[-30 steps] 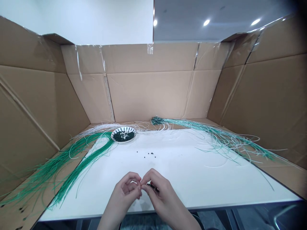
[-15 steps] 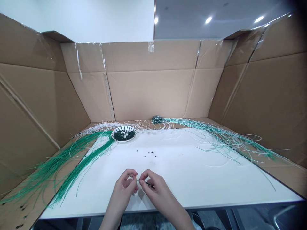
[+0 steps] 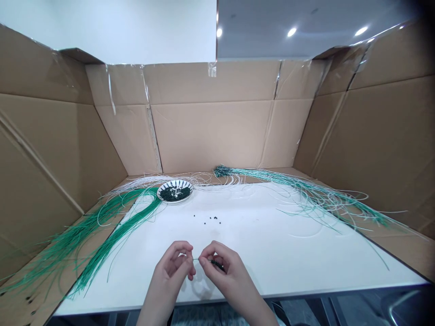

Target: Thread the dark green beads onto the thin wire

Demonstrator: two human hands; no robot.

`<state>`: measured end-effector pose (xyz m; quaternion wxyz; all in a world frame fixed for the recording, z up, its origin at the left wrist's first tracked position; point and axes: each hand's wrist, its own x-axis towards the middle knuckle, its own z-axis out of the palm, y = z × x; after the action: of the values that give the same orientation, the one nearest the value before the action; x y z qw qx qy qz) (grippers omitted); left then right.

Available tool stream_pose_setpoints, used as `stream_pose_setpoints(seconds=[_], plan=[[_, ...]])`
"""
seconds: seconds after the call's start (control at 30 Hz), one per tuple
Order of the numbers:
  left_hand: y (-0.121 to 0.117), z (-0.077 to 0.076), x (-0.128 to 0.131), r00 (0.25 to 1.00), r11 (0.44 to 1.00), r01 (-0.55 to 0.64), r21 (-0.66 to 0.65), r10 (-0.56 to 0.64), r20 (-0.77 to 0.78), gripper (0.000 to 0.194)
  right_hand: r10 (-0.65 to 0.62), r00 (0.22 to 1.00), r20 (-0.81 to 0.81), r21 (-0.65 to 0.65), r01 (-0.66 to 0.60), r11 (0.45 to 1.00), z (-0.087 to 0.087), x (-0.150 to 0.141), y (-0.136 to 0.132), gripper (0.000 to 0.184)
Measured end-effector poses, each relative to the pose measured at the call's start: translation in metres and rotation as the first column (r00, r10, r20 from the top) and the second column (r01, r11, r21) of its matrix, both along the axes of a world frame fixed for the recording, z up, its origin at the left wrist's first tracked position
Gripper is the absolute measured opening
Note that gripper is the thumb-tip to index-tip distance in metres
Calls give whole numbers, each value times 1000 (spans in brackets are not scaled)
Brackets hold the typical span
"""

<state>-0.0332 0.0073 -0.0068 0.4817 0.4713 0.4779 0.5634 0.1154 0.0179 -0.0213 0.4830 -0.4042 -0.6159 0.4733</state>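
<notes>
Near the front of the white table, my left hand (image 3: 175, 268) and my right hand (image 3: 222, 267) face each other a little apart. A short stretch of thin green thread (image 3: 195, 259) runs between their fingertips, pinched at both ends. Dark beads (image 3: 218, 265) show in a small cluster under the curled fingers of my right hand; how they are fixed there is hidden. Several loose dark beads (image 3: 215, 218) lie on the table beyond my hands.
A striped plate (image 3: 158, 195) of dark and pale beads stands at the back left. Green strands (image 3: 112, 228) spread over the left edge, with white strands (image 3: 146, 180) behind. A green-and-white bundle (image 3: 292, 179) lies back right. Cardboard walls (image 3: 210, 131) enclose the white table (image 3: 272, 253).
My hands have drawn slightly apart, so more green thread shows between them. The camera view has shifted a little; the plate and loose beads stay put.
</notes>
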Motion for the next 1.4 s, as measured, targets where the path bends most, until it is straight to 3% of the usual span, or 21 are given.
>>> stream_pose_setpoints(seconds=[0.53,1.07,1.27,1.4], plan=[[-7,4,2,998,999,-10,37,7,66,32,-63,991,-116,-48,58,997,6,5,-5,22],[-10,8,5,993,999,-17,44,11,120,39,-66,991,-114,-31,63,998,11,5,-10,20],[-8,3,3,995,998,-6,62,0,97,40,-54,995,-88,-22,53,998,9,3,-8,16],[-3,-10,4,998,997,19,77,-23,50,42,-42,995,-86,-37,39,999,3,1,-1,18]])
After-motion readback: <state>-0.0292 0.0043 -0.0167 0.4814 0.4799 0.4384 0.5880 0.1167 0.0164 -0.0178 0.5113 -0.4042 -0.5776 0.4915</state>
